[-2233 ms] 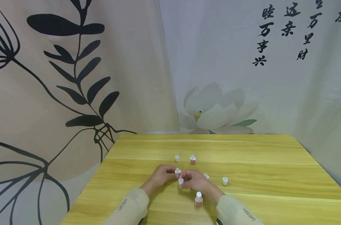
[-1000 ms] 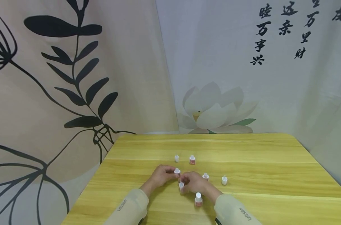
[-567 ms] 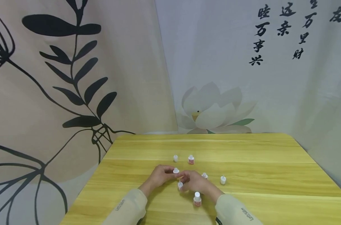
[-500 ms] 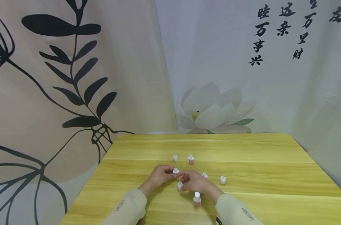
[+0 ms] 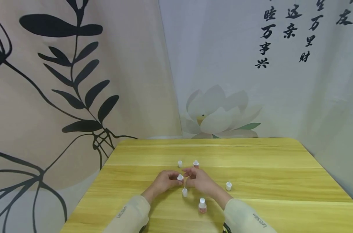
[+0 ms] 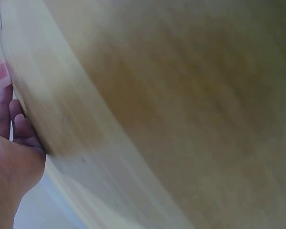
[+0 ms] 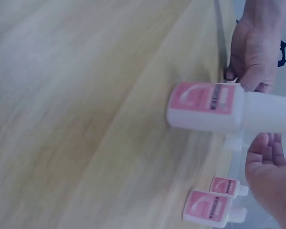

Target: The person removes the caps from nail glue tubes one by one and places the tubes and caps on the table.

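Observation:
In the head view my left hand (image 5: pixel 165 183) pinches a small white bottle (image 5: pixel 180 178) with a pink label and a pointed white nozzle. A pink part of this bottle (image 6: pixel 2 78) shows at the left wrist view's edge. Just right of it is my right hand (image 5: pixel 200 180), its fingers loosely bent with nothing between them. Below its thumb, a white cap (image 5: pixel 185 193) stands on the table, thin stem upward. In the right wrist view, the right hand (image 7: pixel 275 183) sits beside a large-looking, capped bottle (image 7: pixel 205 106) in the foreground.
On the wooden table (image 5: pixel 267 174) stand another capped bottle (image 5: pixel 202 205), a far bottle (image 5: pixel 196 164) and two more caps, one far (image 5: pixel 180 164) and one at right (image 5: pixel 228 186). One bottle (image 7: pixel 207 208), hidden behind the right hand in the head view, shows in the right wrist view.
The right hand has lowered the cap to the table, let go and shifted slightly away from me, now covering a bottle behind it. The left hand still holds its bottle.

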{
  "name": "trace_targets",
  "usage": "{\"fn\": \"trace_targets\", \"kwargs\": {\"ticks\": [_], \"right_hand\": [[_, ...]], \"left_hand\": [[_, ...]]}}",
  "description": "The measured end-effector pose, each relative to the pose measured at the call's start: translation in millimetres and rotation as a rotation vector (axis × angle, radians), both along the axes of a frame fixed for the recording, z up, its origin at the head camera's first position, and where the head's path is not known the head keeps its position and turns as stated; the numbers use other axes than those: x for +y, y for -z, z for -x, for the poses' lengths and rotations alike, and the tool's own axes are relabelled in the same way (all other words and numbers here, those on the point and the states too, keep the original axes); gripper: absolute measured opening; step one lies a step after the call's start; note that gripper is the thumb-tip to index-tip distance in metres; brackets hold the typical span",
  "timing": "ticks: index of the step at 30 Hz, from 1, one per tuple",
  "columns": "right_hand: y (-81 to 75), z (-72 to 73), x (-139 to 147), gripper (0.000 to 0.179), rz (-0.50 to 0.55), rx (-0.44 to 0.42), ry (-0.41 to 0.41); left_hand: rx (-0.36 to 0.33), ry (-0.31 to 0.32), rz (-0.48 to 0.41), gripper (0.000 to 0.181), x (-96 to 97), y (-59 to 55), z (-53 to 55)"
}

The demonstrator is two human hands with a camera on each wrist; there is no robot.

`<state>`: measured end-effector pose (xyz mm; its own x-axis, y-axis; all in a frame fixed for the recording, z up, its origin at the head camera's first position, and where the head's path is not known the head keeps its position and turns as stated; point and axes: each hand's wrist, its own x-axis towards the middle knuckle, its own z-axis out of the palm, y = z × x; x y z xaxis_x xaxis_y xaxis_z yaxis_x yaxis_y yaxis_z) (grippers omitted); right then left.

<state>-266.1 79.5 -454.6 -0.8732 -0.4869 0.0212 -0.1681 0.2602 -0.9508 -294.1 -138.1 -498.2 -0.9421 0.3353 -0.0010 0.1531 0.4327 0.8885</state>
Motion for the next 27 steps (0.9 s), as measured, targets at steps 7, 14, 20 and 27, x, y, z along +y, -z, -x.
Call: {"fn": "trace_targets", "kwargs": {"ticks": [7,14,20,27], "right_hand": [[-7.9,-2.0,4,0.045,0.051,0.012,0.08],[-18.7,-6.7,11,0.039,0.079,-0.008,0.123],[-25.0,-9.7,22,0.035,0.119,0.01,0.176],[-26.5,-18.7,44,0.036,0.144,0.002,0.293]], "left_hand": [[-0.044,0.021,-0.01,0.024,-0.8,-0.1,-0.4],[-0.06,0.017,-0.014,0.033,-3.7,-2.3,-1.8],[-0.084,-0.002,-0.028,0.054,-9.2,-7.7,-3.9],[-0.012,-0.064,0.001,0.05,-17.6,-26.0,-4.2]]}}
